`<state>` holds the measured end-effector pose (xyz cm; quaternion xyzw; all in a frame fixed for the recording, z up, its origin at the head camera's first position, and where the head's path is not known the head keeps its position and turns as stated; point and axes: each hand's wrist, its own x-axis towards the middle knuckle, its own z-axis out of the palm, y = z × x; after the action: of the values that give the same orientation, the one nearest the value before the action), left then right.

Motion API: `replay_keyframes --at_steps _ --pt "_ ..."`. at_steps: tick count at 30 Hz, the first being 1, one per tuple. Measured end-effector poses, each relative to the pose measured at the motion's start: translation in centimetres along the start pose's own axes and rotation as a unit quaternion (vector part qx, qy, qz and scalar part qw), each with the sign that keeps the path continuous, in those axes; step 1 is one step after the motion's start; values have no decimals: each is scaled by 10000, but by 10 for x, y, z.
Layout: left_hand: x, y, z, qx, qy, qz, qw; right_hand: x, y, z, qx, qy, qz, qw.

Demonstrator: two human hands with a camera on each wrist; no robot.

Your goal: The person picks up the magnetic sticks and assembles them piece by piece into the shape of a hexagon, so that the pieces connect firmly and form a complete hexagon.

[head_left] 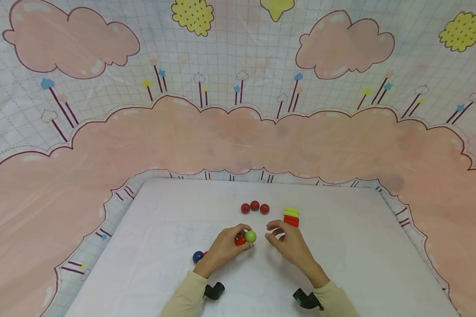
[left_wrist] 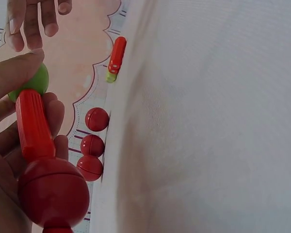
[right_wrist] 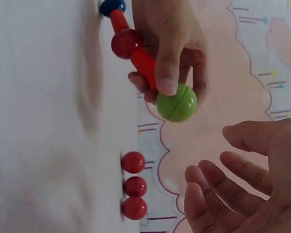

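Your left hand (head_left: 224,245) is gripping the ball-and-rod chain (right_wrist: 128,44), likely steadying it, your relaxed right hand (head_left: 291,245) hovering empty.

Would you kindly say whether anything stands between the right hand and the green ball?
Nothing visible does: only open space separates the right hand from the green ball, which the left hand holds on a red rod.

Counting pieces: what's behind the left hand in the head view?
A blue ball and part of a red rod show; the left hand hides the joined red ball.
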<state>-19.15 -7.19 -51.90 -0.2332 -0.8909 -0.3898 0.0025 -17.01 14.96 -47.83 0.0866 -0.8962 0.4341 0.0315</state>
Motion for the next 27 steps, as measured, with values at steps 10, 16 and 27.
replay_keyframes --at_steps 10,16,27 --pt "0 1 0 38 -10 -111 9999 3 13 -12 -50 282 -50 9996" --pt "0 1 0 31 -54 -173 9998 4 22 -17 -121 332 27 9994" --pt "-1 1 1 52 -70 -163 9998 10 38 -24 -210 332 178 9991"
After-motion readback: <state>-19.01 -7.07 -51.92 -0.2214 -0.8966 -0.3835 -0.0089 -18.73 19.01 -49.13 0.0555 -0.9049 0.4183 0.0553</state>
